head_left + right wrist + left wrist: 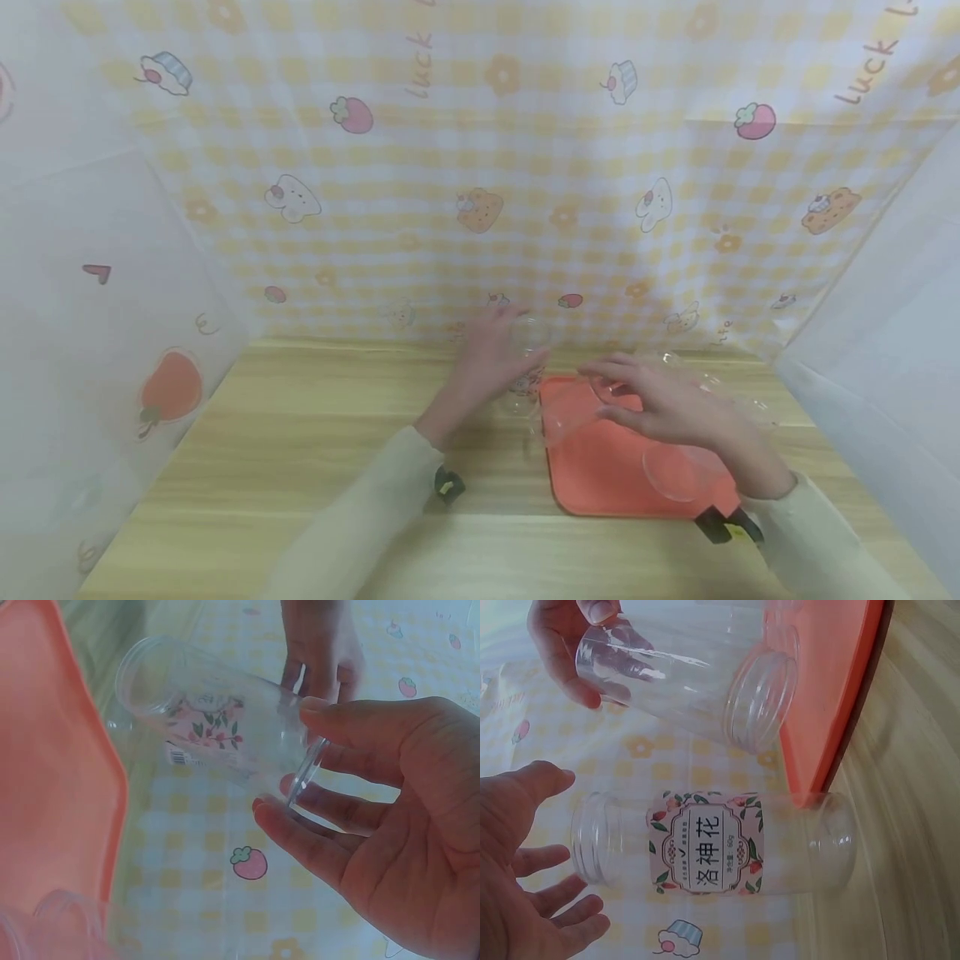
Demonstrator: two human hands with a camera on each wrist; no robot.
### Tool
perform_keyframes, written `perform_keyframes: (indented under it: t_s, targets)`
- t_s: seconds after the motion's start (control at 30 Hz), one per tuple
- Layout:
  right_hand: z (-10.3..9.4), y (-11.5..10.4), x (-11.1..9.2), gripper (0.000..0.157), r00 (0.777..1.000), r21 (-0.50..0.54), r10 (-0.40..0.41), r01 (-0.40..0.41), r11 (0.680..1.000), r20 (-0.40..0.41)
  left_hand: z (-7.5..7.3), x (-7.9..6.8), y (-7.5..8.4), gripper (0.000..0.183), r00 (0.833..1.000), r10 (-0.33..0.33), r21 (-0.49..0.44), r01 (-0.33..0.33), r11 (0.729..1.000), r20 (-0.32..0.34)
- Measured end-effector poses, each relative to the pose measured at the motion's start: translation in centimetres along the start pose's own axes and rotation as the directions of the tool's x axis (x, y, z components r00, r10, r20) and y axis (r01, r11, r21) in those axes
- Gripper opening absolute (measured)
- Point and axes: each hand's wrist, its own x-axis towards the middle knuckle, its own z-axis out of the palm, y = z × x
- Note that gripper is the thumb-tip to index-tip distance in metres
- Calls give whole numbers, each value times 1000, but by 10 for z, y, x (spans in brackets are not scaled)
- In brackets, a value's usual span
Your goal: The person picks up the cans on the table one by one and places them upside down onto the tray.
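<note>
A clear plastic jar with a pink floral label (705, 844) stands upright on the table beside the tray's left edge. My left hand (487, 354) is at its screw-threaded mouth, thumb and fingers spread apart, with a gap to the rim in the left wrist view. My right hand (671, 404) holds a second clear jar (255, 727), this one without a visible label, thumb and fingers pinching its base end. That jar is tilted, its open mouth pointing down and left, over the left edge of the orange tray (600, 492).
Another clear round container (675, 473) lies on the tray near its front right. Several more clear plastic pieces (761, 410) show behind my right forearm at the back right. A yellow checked cloth (420, 250) hangs behind the wooden table (300, 467).
</note>
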Motion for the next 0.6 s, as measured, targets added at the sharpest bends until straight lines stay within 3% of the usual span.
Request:
perform_keyframes:
  t_s: [0.13, 0.6]
  targets:
    - [2, -1, 0, 47, 1000, -18, -1, 1, 1000, -9, 6, 4, 6, 61, 1000, -15, 82, 13, 997, 18]
    - [5, 4, -3, 48, 999, -30, -39, 38, 999, -37, 15, 11, 14, 57, 998, -29, 164, 19, 986, 59]
